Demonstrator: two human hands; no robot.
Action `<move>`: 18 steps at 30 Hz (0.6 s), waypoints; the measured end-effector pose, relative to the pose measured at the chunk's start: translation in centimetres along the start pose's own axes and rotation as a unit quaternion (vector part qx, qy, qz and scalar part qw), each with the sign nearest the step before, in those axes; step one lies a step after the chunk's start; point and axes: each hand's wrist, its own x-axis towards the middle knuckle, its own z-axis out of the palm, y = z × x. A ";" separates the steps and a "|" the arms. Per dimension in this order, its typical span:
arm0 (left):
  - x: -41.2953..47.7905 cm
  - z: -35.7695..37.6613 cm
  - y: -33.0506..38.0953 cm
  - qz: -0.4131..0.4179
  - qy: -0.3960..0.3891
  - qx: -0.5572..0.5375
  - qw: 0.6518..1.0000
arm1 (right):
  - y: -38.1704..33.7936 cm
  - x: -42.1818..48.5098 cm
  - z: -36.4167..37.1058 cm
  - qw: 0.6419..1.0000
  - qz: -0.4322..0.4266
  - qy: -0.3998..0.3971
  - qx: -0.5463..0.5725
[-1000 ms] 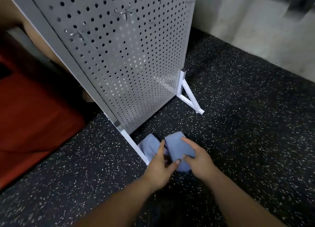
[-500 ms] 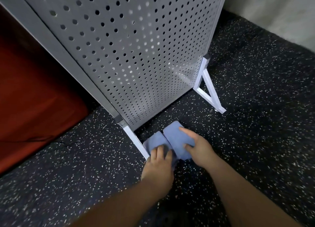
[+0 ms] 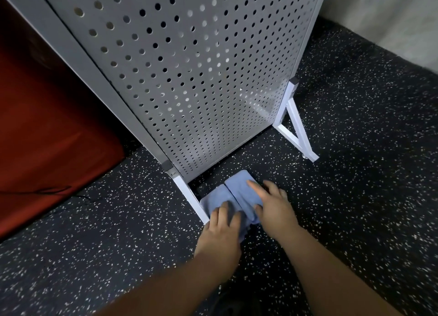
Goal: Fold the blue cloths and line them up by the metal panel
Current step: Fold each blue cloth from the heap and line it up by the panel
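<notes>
Well, from where I stood, both bare forearms reached forward over the black speckled floor (image 3: 355, 185) toward the foot of the perforated metal panel (image 3: 189, 78). Two folded cloths lay flat on the floor there, touching each other along their long edges. The left blue cloth (image 3: 212, 200) sat just beside the panel's near white foot (image 3: 193, 200); whether it actually touched that foot I could not tell. The right blue cloth (image 3: 239, 190) lay on its other side, its far end reaching a little closer to the panel's bottom edge. Both were in front of the panel's lower corner, between its two feet and close to the near one.

The left hand (image 3: 220, 232) lay palm down on the near end of the left cloth, fingers fairly straight and together, pressing on it and clasping nothing. The right hand (image 3: 272, 211) was spread over the right cloth, the index finger stretched along its top and the thumb lying against its near end, while the other fingers hung past its right edge. As far as I could see, those fingers were loose and not closed round the fabric.

The far white foot (image 3: 296, 135), with its slanted brace, stood well apart from the cloths. A red mat (image 3: 47, 126) lay on the left behind the panel, and a pale wall (image 3: 391, 19) rose at the upper right.
</notes>
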 end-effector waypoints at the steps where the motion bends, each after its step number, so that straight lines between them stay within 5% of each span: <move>1: 0.0 0.1 -0.1 0.000 0.003 -0.003 1.000 | -0.4 -0.3 0.1 0.998 -0.012 0.034 -0.055; 6: 0.1 0.9 -0.2 0.007 -0.016 0.014 1.000 | -2.0 -1.4 1.1 0.985 -0.102 0.022 -0.140; 18: -1.1 -1.2 1.7 0.067 -0.061 0.008 0.996 | -1.6 -5.9 -3.4 0.988 -0.068 -0.015 -0.138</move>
